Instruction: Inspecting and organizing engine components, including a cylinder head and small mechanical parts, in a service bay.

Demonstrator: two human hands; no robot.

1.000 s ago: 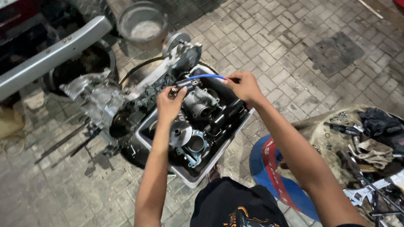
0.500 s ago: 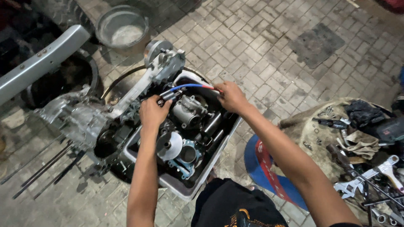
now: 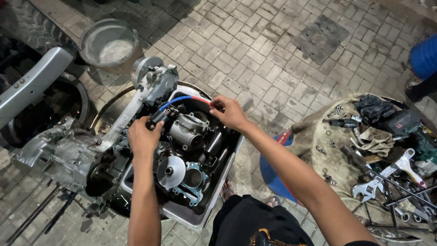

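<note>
Over the grey tub of engine parts, both hands at work on one cable:

- Left hand: closed around the black plug at the near end of the cable, fingers curled, thumb on top; wrist and forearm rising from the lower edge of the view
- Right hand: fingertips pinched together on the red end of the cable, just above the tub's far rim
- Cable: blue for most of its run, red at the right end; stretched in a shallow arc between the two hands, above the parts, not resting on them
- Below the cable, inside the tub: a grey metal cylinder block, a round shiny pulley, a bluish gasket ring beside it
- Left of the tub, touching its side: large silver engine casing, one arm reaching up to a round cover near the top
- Behind the casing: empty metal bowl on the paving stones
- Far left: black tyre and a grey painted panel
- Right side, well apart from the hands: dirty cloth spread on the ground, loaded with wrenches, a screwdriver, rags and small bolts
- Between tub and cloth: blue and red stool, partly hidden by the right forearm
- Bottom centre: dark shorts of the person, bare toes just visible by the tub corner
</note>
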